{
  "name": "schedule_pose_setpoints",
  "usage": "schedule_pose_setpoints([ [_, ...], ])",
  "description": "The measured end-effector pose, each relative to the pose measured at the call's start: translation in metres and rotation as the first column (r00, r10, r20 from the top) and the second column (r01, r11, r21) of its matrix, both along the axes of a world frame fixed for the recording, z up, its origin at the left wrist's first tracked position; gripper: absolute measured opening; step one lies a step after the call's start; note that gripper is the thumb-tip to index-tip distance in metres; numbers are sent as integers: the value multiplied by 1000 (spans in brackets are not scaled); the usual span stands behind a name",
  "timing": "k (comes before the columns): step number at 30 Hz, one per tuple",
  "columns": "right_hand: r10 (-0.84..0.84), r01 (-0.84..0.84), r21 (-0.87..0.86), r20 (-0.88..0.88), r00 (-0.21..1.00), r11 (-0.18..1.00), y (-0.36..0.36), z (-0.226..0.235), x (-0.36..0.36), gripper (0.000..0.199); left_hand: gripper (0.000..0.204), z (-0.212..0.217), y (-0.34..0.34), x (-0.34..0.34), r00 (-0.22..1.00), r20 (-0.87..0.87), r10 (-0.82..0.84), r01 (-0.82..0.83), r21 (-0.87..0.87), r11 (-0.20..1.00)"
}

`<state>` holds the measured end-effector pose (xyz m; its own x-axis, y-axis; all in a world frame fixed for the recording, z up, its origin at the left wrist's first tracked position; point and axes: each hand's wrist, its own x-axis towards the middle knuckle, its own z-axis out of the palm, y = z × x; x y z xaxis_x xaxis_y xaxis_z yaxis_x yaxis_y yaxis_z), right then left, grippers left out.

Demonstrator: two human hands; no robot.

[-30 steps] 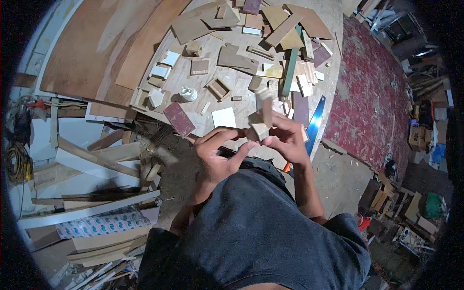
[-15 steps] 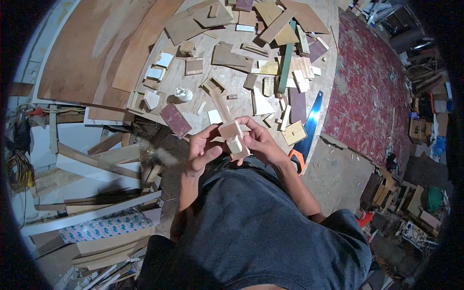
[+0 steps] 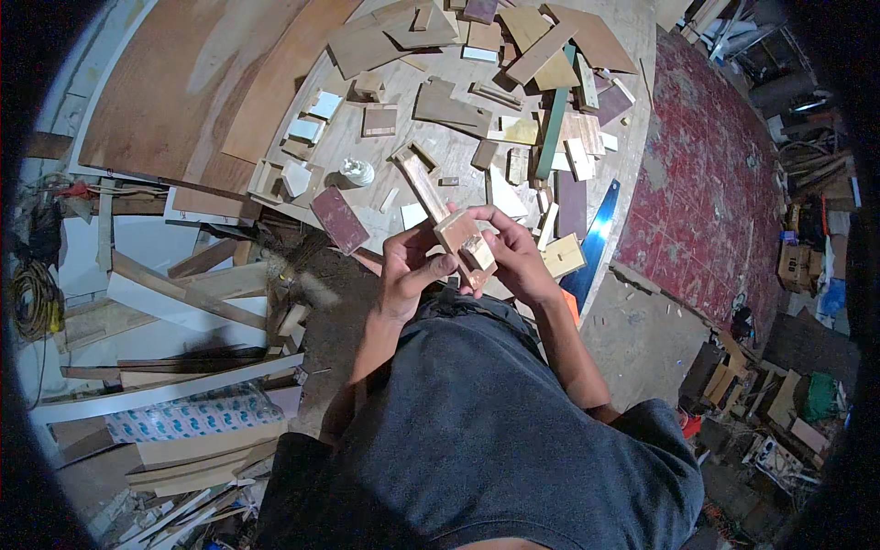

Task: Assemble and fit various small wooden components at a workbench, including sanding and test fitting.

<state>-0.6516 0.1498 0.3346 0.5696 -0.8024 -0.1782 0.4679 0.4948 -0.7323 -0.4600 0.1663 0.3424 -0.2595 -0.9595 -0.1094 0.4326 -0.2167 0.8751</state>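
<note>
Between my two hands, close to my body, is a wooden assembly (image 3: 456,232). It has a long narrow strip pointing away from me, a flat rectangular block at the near end and a small pale block on top of that. My left hand (image 3: 409,275) grips its left side, with the thumb lying toward the block. On the other side, my right hand (image 3: 519,261) holds it with curled fingers, thumb near the small pale block. Some fingertips are hidden beneath the wood. Just past the strip's far end lies a small open wooden frame (image 3: 420,154) on the table.
The wooden worktable (image 3: 390,163) carries many offcuts, a white container (image 3: 356,171), a maroon board (image 3: 340,220) and a green strip (image 3: 553,133). A handsaw (image 3: 596,240) lies at its right edge. Large wooden sheets (image 3: 179,87) lean left; timber scraps (image 3: 188,302) are heaped below them.
The wooden assembly has turned and tilted in my hands, so its top face shows more. Both hands have shifted slightly right and keep their hold.
</note>
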Motion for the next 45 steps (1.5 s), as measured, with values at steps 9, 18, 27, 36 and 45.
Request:
schedule_pose_setpoints([
  [9, -175, 91, -260, -319, 932, 961, 3, 6, -15, 26, 46, -27, 3, 3, 977, -204, 65, -37, 141, 989],
  [18, -198, 54, -319, -439, 877, 946, 17, 11, -9, 28, 59, -38, 4, 4, 969, -225, 102, -51, 225, 973],
  [27, -328, 106, -486, -398, 856, 867, 12, 25, -18, 53, 36, -6, 1, 4, 984, -133, 120, -103, 124, 987],
  [36, -399, 83, -619, -391, 829, 781, 10, 26, -14, 42, 37, 14, 3, -1, 993, -11, 118, -118, 18, 993],
  [45, -410, 54, -685, -368, 835, 726, 7, 26, -15, 43, 39, 13, 2, 0, 988, 24, 150, -149, -32, 988],
])
